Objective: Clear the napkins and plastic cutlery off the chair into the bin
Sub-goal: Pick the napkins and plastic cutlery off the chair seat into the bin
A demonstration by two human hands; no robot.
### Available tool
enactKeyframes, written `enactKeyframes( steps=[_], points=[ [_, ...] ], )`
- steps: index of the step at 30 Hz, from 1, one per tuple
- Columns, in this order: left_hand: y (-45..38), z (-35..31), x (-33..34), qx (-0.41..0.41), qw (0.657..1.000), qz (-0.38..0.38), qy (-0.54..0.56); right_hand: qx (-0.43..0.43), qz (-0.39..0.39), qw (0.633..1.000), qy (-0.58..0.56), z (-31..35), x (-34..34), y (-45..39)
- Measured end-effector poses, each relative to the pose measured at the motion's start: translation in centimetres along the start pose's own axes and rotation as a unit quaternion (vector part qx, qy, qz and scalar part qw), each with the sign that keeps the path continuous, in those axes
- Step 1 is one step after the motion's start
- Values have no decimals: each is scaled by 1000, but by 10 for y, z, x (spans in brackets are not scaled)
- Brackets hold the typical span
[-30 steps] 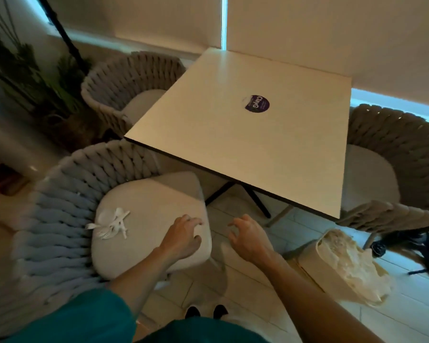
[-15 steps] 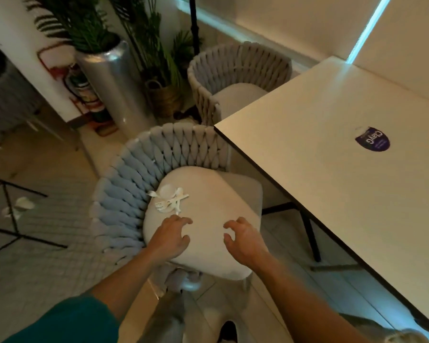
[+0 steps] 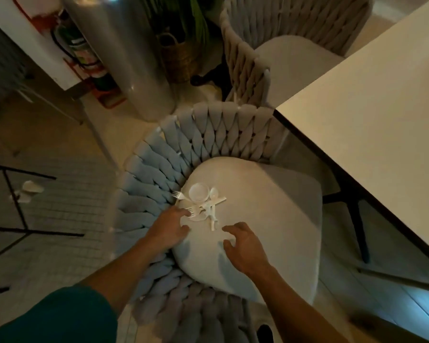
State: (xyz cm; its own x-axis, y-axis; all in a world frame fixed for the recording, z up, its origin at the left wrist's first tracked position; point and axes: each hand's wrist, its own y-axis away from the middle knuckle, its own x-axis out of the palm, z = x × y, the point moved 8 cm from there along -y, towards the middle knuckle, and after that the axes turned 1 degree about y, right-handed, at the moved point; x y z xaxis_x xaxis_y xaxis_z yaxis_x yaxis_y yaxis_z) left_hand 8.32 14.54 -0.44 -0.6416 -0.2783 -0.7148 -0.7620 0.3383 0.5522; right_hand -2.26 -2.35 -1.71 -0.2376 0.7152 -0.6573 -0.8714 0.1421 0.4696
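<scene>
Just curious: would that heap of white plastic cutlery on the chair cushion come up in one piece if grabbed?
Probably not. The plastic cutlery lies loose and criss-crossed, so pieces would likely slide apart. It looks thin, so probably light and bendy.

White plastic cutlery (image 3: 203,206) heaped on chair (image 3: 258,219)

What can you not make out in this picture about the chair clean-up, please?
- Bin: outside the head view's frame.
- Napkins: too dim and small to tell apart beneath the white cutlery pile.
- Left hand: whether its fingertips touch a fork is unclear.
- Litter on the floor: blurred.
</scene>
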Motion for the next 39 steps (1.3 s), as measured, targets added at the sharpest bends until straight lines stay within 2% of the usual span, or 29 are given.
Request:
enactKeyframes(
  steps=[5, 9, 13, 18, 23, 30, 35, 39],
  points=[
    [-61, 21, 10, 22, 1000, 13, -8, 8, 71, 997, 5, 2, 61, -54],
    [-98, 33, 27, 30, 999, 25, -3, 22, 55, 998, 12, 2, 80, -86],
    [-130, 34, 42, 63, 998, 11, -28, 19, 62, 996, 65, 0, 98, -111],
    [-154, 29, 58, 62, 994, 3, -86, 16, 55, 990, 130, -3, 107, -118],
    [-155, 30, 56, 45, 997, -27, -56, 18, 14, 996, 84, -10, 94, -97],
    [-131, 16, 40, -9, 996, -22, 90, 84, -73, 994, -8, -52, 53, -31],
    [-84, -29, 38, 51, 993, -47, 95, 135, -130, 981, -48, -79, 17, 16],
    [-38, -77, 58, 88, 990, -48, 102, 157, -134, 975, -77, -99, -13, 52]
  ],
)
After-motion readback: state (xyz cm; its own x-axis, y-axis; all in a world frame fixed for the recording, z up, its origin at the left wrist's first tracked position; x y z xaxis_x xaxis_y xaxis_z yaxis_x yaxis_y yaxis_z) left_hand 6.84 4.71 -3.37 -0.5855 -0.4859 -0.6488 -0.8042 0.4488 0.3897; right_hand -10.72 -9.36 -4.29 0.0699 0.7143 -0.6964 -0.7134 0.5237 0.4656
